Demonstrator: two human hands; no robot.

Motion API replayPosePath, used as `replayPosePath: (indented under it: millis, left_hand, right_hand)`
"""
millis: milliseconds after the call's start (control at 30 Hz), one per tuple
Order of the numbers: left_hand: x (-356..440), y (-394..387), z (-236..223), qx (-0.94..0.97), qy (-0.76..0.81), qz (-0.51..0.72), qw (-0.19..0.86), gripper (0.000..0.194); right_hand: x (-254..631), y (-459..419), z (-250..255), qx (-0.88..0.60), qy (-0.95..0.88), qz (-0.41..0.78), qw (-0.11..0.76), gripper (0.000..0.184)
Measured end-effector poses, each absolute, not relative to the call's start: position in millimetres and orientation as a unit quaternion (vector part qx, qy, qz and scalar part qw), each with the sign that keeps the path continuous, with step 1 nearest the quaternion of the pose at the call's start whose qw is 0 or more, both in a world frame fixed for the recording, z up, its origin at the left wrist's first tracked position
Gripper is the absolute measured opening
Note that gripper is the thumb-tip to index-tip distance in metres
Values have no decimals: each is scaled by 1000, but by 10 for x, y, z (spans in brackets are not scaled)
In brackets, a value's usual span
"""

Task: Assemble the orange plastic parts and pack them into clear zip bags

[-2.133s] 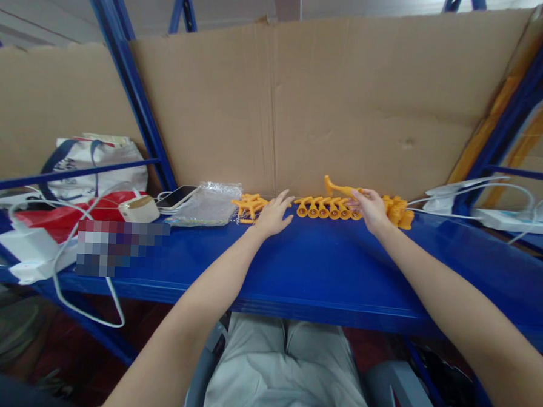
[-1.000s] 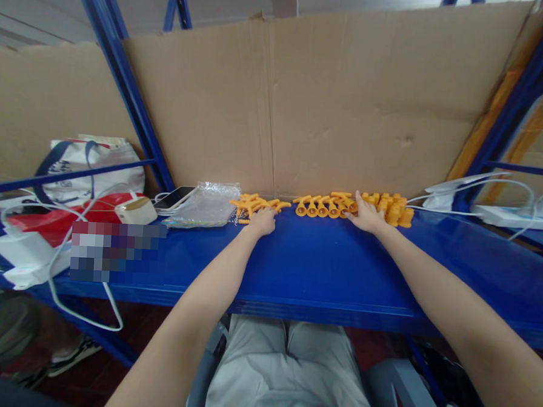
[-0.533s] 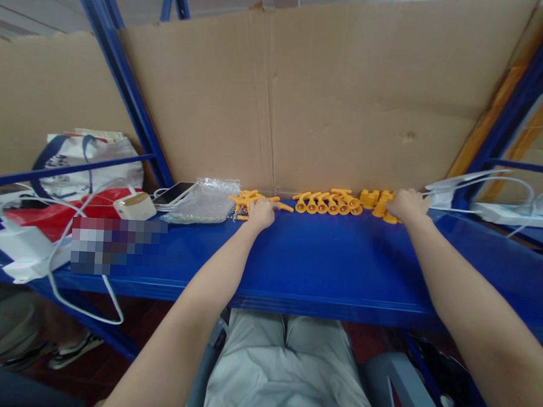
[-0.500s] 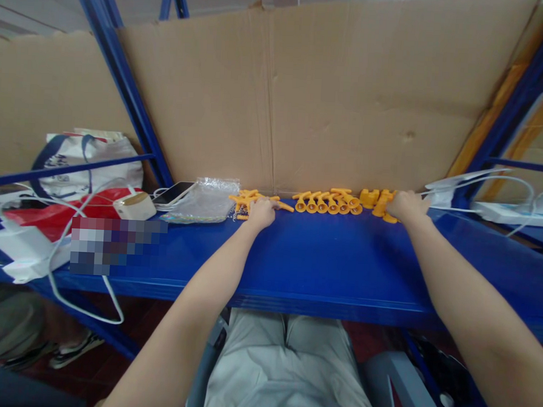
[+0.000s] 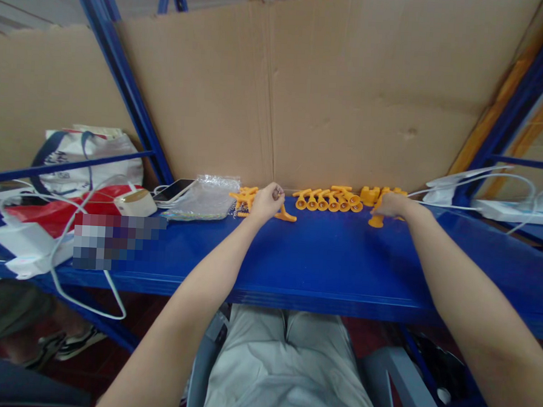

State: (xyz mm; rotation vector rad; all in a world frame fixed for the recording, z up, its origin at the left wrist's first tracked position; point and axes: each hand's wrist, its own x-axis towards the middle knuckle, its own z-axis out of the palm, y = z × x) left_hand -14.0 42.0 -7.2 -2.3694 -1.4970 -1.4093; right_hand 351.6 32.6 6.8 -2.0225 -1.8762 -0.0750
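My left hand (image 5: 266, 203) is closed around a curved yellow plastic piece (image 5: 287, 216), which sticks out to its right. Behind that hand lies a pile of similar yellow branching pieces (image 5: 244, 196), with small dark bits, perhaps screws, beside it. On the right, my right hand (image 5: 392, 205) grips a yellow flared plastic part (image 5: 376, 220), wide end down, at the front of a cluster of upright yellow parts (image 5: 369, 195). Between the hands, a row of yellow funnel-shaped pieces (image 5: 322, 201) lies with open ends facing me.
A blue shelf top (image 5: 314, 254) carries everything, backed by a cardboard sheet (image 5: 350, 98). Leftward are a clear plastic bag (image 5: 208, 200), a phone (image 5: 176, 191), chargers with white cables (image 5: 21, 242) and a cloth bag (image 5: 96, 158). A power strip (image 5: 517, 213) sits far right. Another person's leg shows lower left.
My left hand has turned and risen slightly, with the yellow piece now pointing down toward me. My right hand has drawn one flared part left and forward out of the cluster.
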Motion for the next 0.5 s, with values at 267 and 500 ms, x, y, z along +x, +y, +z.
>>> replayPosePath:
  millis: [267, 500]
  left_hand:
    - [-119, 447, -155, -789, -481, -375, -75, 13]
    - [-102, 411, -239, -830, -491, -258, -59, 18]
  right_hand:
    - [3022, 108, 140, -668, -721, 131, 133, 35]
    - [2784, -14, 73, -585, -765, 227, 149, 30]
